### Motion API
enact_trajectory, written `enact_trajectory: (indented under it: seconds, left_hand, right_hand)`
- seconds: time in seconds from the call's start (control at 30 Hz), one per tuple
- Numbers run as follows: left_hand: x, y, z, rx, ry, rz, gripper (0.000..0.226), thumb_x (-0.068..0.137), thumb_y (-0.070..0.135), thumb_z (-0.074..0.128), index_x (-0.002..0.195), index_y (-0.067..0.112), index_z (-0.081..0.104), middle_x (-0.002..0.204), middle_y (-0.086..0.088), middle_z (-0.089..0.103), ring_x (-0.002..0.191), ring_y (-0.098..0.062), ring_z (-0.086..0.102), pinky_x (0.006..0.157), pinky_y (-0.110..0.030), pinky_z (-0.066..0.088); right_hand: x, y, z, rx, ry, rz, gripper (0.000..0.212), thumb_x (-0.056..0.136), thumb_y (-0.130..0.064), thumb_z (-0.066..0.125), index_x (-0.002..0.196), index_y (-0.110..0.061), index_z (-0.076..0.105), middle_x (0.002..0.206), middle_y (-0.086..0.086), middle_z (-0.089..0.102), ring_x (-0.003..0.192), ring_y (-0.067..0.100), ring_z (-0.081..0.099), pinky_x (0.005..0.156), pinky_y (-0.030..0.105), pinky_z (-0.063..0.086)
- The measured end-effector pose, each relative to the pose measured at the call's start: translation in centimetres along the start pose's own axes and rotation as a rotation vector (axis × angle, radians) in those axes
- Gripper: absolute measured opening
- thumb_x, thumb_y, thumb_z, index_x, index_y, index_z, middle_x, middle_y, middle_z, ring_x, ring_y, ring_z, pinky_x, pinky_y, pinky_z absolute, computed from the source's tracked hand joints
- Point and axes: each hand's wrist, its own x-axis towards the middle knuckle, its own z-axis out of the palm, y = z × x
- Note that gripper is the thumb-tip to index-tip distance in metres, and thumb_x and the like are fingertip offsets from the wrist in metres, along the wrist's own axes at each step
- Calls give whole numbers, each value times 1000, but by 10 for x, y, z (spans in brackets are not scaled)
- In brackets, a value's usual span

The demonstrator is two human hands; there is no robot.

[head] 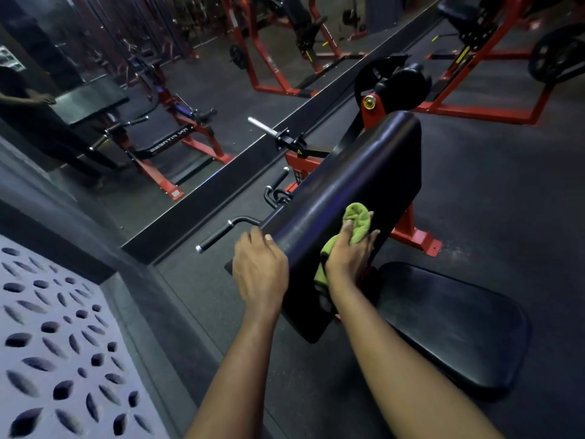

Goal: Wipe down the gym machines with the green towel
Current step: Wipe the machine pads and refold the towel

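A red-framed gym machine stands in front of me with a long black sloped arm pad (357,172) and a black seat pad (456,327) below it. My right hand (348,251) presses the bunched green towel (359,223) flat against the near part of the arm pad; part of the towel hangs down under my palm. My left hand (259,267) rests on the pad's left edge with the fingers curled over it, holding nothing else. Black curved handles (221,232) stick out to the left of the pad.
A wall mirror (158,90) runs along the left and reflects red machines and a person. A patterned white panel (57,343) sits at the lower left. More red-framed machines (493,58) with a weight plate stand at the far right on dark rubber floor.
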Motion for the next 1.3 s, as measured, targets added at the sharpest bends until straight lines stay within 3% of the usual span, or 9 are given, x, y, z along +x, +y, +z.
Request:
enact_trajectory:
  seconds: [0.13, 0.3, 0.43, 0.53, 0.67, 0.73, 0.93, 1.1, 1.3]
  left_hand:
    - [-2, 1, -2, 35, -1, -4, 22, 100, 20, 45, 103, 5, 60, 97, -15, 62, 91, -34, 57, 77, -48, 45]
    - [-3, 3, 1, 55, 13, 4, 20, 98, 18, 45, 97, 5, 60, 91, -16, 63, 86, -36, 58, 72, -48, 45]
    - [-4, 5, 0, 68, 3, -2, 20, 98, 20, 44, 99, 8, 59, 90, -12, 61, 84, -30, 57, 72, -48, 49]
    - [-3, 5, 0, 72, 0, 0, 21, 99, 20, 43, 102, 7, 60, 92, -11, 61, 85, -29, 57, 72, -47, 49]
    - [-4, 8, -1, 88, -9, -16, 22, 99, 19, 44, 103, 6, 60, 93, -13, 62, 87, -31, 57, 73, -48, 49]
    - [-5, 8, -1, 88, -9, -21, 22, 99, 19, 44, 103, 6, 60, 94, -13, 62, 87, -32, 57, 73, -49, 49]
    - [-3, 8, 3, 95, -2, -38, 19, 97, 18, 45, 99, 6, 59, 92, -13, 62, 84, -32, 58, 72, -49, 50]
    - [-2, 7, 4, 93, 1, -46, 21, 95, 21, 42, 98, 7, 58, 92, -11, 61, 82, -30, 57, 71, -48, 51]
    - [-2, 9, 4, 110, 5, -61, 22, 93, 20, 45, 102, 8, 61, 92, -13, 61, 83, -33, 58, 69, -49, 51]
  right_hand:
    - [8, 0, -2, 58, 56, 121, 72, 98, -62, 43, 157, -22, 39, 166, 14, 27, 149, 35, 32, 123, 42, 24]
    - [-67, 20, -9, 2, 34, -238, 70, 96, -61, 40, 159, -33, 30, 168, 10, 22, 154, 25, 22, 123, 36, 21]
    - [-36, 26, -6, 50, 28, -87, 78, 88, -66, 35, 159, -33, 30, 169, 10, 21, 153, 30, 25, 123, 40, 26]
    - [12, 38, 1, 70, 80, 45, 90, 84, -71, 34, 154, -16, 43, 161, 18, 37, 147, 34, 37, 121, 40, 29]
    - [55, 52, -1, 104, 91, 321, 107, 68, -89, 26, 142, -17, 56, 146, 15, 56, 131, 37, 54, 110, 47, 43]
    - [41, 48, -5, 103, 108, 290, 108, 70, -88, 26, 144, -15, 54, 149, 15, 52, 135, 37, 51, 112, 47, 41]
    - [-39, 78, -18, 50, -40, -2, 89, 84, -77, 37, 160, -32, 23, 170, 1, 18, 155, 20, 21, 120, 31, 22]
    - [25, 82, -8, 91, 54, 207, 76, 92, -66, 48, 146, -13, 51, 150, 15, 51, 138, 33, 48, 113, 38, 38]
    - [74, 49, -15, 111, 63, 344, 54, 99, -62, 48, 133, -23, 63, 127, 8, 67, 119, 34, 61, 96, 34, 43]
